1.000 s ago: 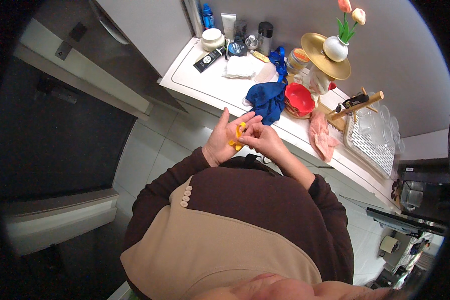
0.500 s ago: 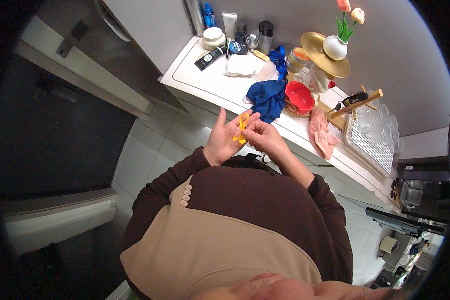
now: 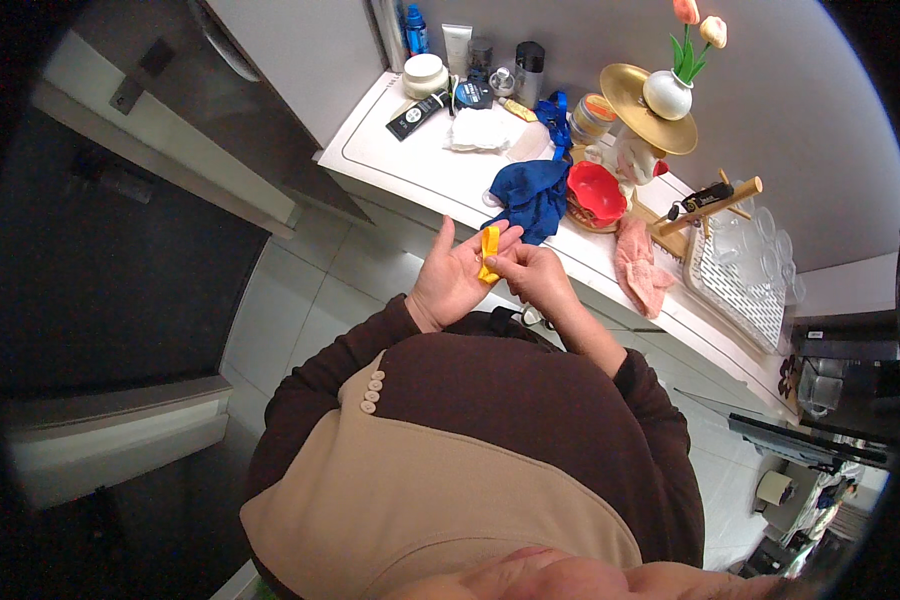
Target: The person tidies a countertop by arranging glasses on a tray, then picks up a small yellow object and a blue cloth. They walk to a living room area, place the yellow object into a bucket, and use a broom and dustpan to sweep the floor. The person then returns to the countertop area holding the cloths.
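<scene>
Hands meet just above the middle of the view, seen from overhead by the person wearing the camera. The left hand [image 3: 453, 283] lies palm up, fingers spread and open, with one end of a small yellow strip [image 3: 488, 254] resting across its fingers. The right hand [image 3: 532, 272] is closed into a pinch on the strip's lower end, thumb and forefinger touching it. The strip is folded and stands roughly upright between the two hands. Two dark brown sleeves run down from the hands toward six o'clock, over a tan garment with four small buttons [image 3: 370, 393].

At twelve o'clock from the hands lies a white counter [image 3: 410, 150]. Just beyond the fingertips, at one o'clock, one blue cloth [image 3: 532, 195] hangs over the counter's edge. Touching it on the right is one red bowl [image 3: 595, 191]. At three o'clock from the bowl, one pink cloth [image 3: 638, 268] droops over the edge, beside a white rack [image 3: 735, 285] holding clear glasses, too blurred to count. Farther back, one gold dish [image 3: 622, 88] carries one white vase [image 3: 667, 95] with two pink tulips [image 3: 698, 20]. At eleven o'clock, along the wall, stand one white jar [image 3: 425, 73], one blue bottle [image 3: 416, 18] and one white tube [image 3: 456, 40]. One white cloth [image 3: 482, 130] lies near them.
</scene>
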A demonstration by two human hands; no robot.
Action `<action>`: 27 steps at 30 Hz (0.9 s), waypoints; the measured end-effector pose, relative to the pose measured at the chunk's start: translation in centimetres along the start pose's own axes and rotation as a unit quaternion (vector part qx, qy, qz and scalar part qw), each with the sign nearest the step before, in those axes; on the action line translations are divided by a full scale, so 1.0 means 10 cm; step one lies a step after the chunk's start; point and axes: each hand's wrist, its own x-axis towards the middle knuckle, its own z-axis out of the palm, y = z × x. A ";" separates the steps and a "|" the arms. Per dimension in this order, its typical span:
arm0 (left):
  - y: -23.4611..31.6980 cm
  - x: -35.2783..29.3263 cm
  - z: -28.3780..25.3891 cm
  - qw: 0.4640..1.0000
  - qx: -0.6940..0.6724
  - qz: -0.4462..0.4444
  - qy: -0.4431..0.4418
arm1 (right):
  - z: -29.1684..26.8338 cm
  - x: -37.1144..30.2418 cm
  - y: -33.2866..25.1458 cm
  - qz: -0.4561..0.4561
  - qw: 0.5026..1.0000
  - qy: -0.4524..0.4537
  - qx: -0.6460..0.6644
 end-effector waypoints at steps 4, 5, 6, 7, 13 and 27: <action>0.00 0.02 0.02 1.000 0.021 0.000 0.003 | 0.01 0.02 -0.01 0.011 1.000 0.007 -0.016; 0.00 0.02 0.02 1.000 0.015 0.001 -0.003 | 0.00 0.03 0.00 0.020 1.000 0.002 0.020; 0.01 0.02 0.02 1.000 0.009 0.002 -0.009 | -0.02 0.04 0.00 0.026 0.998 -0.008 0.063; 0.02 0.03 0.02 1.000 0.003 0.004 -0.014 | -0.04 0.04 0.01 0.032 0.994 -0.019 0.105; 0.06 0.04 0.00 1.000 0.000 0.014 -0.012 | -0.13 0.06 0.02 0.052 0.985 -0.042 0.156; 0.03 0.07 0.00 0.995 0.098 0.009 -0.008 | 0.04 0.14 -0.08 -0.063 0.992 0.025 -0.111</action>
